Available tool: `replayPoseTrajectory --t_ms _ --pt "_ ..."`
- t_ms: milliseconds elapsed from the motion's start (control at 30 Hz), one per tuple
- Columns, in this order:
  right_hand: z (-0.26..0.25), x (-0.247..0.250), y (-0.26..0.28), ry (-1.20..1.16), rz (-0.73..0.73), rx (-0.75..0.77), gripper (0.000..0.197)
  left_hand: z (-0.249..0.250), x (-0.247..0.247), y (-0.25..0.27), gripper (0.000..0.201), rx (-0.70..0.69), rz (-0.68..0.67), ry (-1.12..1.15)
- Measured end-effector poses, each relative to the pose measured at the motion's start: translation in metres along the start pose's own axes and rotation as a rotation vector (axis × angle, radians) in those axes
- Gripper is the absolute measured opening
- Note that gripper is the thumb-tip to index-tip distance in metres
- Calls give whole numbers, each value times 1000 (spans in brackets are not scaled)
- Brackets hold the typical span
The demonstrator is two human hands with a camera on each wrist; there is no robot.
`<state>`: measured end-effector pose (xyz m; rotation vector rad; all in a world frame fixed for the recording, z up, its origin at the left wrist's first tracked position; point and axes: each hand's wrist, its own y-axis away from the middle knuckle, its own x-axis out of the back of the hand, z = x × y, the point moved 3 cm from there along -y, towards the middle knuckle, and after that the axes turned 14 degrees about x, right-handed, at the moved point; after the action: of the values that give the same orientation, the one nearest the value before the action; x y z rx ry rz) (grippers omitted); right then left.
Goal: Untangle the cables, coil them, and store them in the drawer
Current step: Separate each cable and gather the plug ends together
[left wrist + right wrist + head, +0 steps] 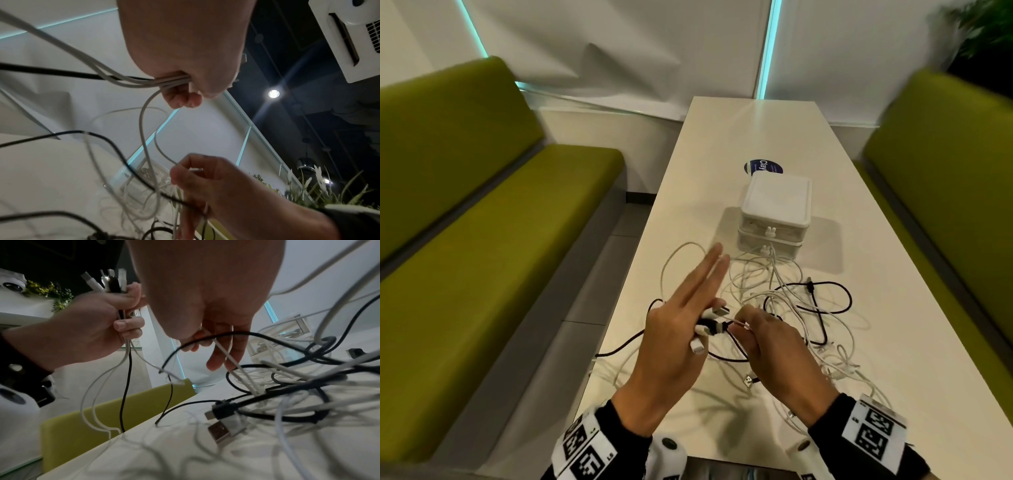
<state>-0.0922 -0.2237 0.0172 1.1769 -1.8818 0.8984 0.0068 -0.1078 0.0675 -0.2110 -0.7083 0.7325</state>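
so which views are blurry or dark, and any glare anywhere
Head view: sharp at centre, the right bench smeared, soft sheen on the table. Left wrist view: dim, a ceiling lamp flares into a star. Right wrist view: dim, the cables motion-blurred, the right hand out of focus.

My right hand [774,346] hides the white cable [230,356] it pinches from above. Beyond my fingers the cable tangle [298,386] blurs. My left palm [185,40] covers the plug ends in its grip.
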Motion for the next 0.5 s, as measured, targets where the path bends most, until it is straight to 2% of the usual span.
replayPoseTrajectory --t_ms 100,167,233,367,500 --pt "-2 -1 2 20 43 77 38 -12 -17 3 75 43 -177 -129" --pt "-2 -2 5 19 77 122 29 -25 -29 4 83 138 -300 -294" --pt "4 -6 8 2 98 141 28 -35 -37 6 74 205 -361 -447" --pt "17 -12 10 1 104 132 5 -45 -34 6 46 245 -340 -471" --pt "24 -14 13 -81 72 114 35 -48 -17 -1 32 223 -263 -456"
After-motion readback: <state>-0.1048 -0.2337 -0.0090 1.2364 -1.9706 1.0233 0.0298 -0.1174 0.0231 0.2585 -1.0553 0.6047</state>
